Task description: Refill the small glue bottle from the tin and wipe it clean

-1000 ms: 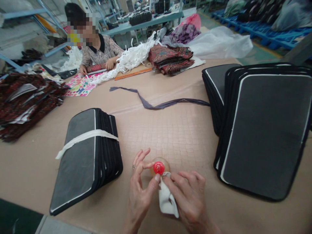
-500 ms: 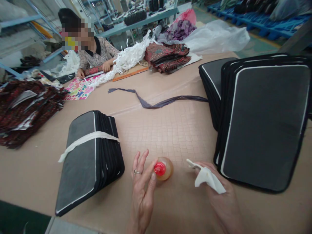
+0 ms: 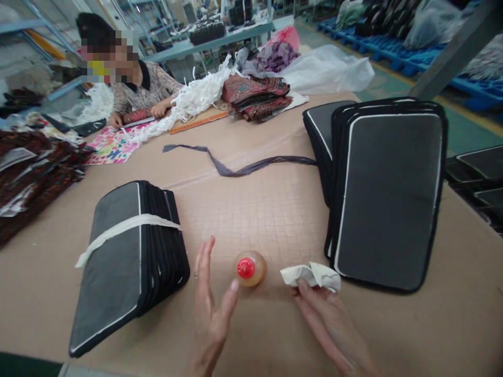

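A small bottle of amber liquid with a red cap (image 3: 249, 269) stands upright on the brown tabletop (image 3: 251, 209). Just left of it, my left hand (image 3: 212, 303) is open, fingers and thumb apart, holding nothing. My right hand (image 3: 322, 314) pinches a crumpled white cloth (image 3: 312, 276) between thumb and fingers, to the right of the bottle. Left of my hands sits a stack of dark rounded panels (image 3: 118, 241) with a white cloth strip (image 3: 118, 230) around it. Taller stacks of the same dark panels (image 3: 393, 193) stand on the right.
A dark fabric strip (image 3: 236, 172) lies across the table. Folded patterned red fabric (image 3: 257, 97) and white trimmings (image 3: 204, 97) lie at the back, where a co-worker (image 3: 145, 86) leans over the table. Another dark red fabric pile (image 3: 35, 173) sits far left.
My left hand has come away from the bottle's red cap and opened. The cloth in my right hand has been turned and bunched. The whole view has shifted slightly.
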Available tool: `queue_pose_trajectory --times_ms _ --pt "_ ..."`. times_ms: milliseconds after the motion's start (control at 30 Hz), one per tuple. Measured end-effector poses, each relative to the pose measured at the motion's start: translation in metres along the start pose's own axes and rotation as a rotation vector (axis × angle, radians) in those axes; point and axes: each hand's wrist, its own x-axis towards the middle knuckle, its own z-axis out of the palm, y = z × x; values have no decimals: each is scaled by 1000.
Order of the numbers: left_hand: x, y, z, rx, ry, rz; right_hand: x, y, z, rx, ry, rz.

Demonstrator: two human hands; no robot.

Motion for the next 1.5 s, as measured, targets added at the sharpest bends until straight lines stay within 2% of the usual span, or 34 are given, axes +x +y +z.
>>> queue_pose_trajectory --times_ms 67,133,200,233,300,367,433,533,600,700,867,967,1067,1233,1400,1500 --pt "-3 1 -5 -98 38 3 0 3 -4 -16 -19 24" --pt "-10 7 -9 -69 157 28 0 5 -8 -63 -14 17" --pt "-20 18 -11 64 312 141 1 6 -11 -148 -18 -31" --pt "-25 24 -10 133 336 238 0 6 -11 -207 -35 -56" --pt "-36 35 -4 238 248 433 -2 3 -10 -316 -52 -102" --pt "-44 44 9 285 98 505 -8 -1 -9 -395 -35 -116" --pt "-50 49 24 286 54 441 -16 -7 -9 -462 -27 -93" --pt "-55 52 42 232 78 334 -30 -14 -15 -585 -38 -107" --pt "-57 54 48 191 85 292 -39 -19 -21 -657 -30 -118" --pt "-61 57 50 113 74 195 -49 -28 -33 -696 -67 -25" --pt "-69 55 55 -69 47 -130 -52 -39 -54 -501 -173 145" --pt "-73 51 61 -231 22 -321 -50 -40 -64 -394 -204 167" --pt "-76 48 64 -402 21 -480 -50 -39 -71 -345 -176 169" --pt "-79 46 63 -490 35 -559 -51 -37 -71 -311 -139 196" --pt "-77 44 60 -472 54 -566 -50 -34 -62 -307 -177 190" --pt "-79 42 58 -454 75 -540 -49 -30 -57 -398 -177 141"
